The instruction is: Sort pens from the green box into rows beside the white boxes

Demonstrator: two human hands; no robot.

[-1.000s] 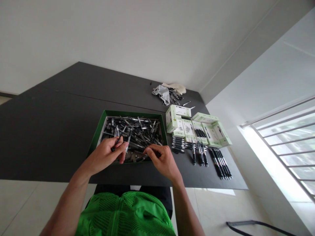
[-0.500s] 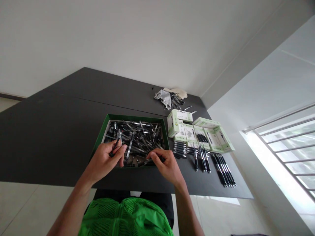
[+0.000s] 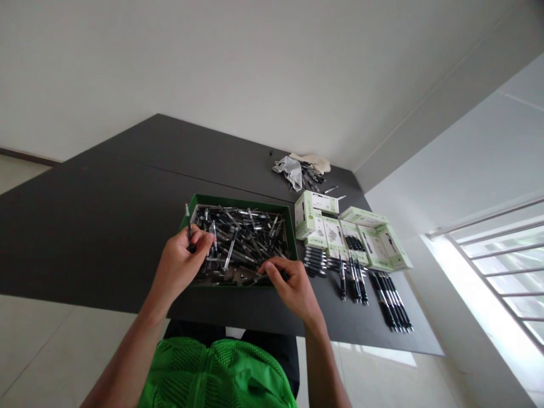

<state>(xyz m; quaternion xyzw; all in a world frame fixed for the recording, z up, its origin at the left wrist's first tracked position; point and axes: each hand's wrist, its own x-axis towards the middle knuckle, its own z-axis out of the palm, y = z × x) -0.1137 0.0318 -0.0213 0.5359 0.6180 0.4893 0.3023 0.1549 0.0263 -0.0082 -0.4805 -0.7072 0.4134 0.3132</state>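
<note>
A green-rimmed box (image 3: 293,226) full of loose, jumbled pens and pen parts (image 3: 242,232) stands in front of me. My left hand (image 3: 182,255), at the box's near left corner, is closed around a dark pen (image 3: 187,218) that points upward with a pale tip. Another clear and black pen (image 3: 213,235) stands close by its fingertips; whether they touch it I cannot tell. Over the near right corner, my right hand (image 3: 291,283) has its fingers curled round a slim dark pen, mostly hidden in the palm.
Right of the box are open green-and-white cartons (image 3: 378,249), a stack of pens (image 3: 315,260), a few pens (image 3: 357,280) laid side by side, and a neat row of pens (image 3: 391,303). Gloves (image 3: 291,170) lie on more pens at the back. A wall borders the dark table (image 3: 106,226).
My left hand has moved slightly left and up, and the pen in it now stands upright. My right hand keeps nearly the same place. The view has shifted a little.
</note>
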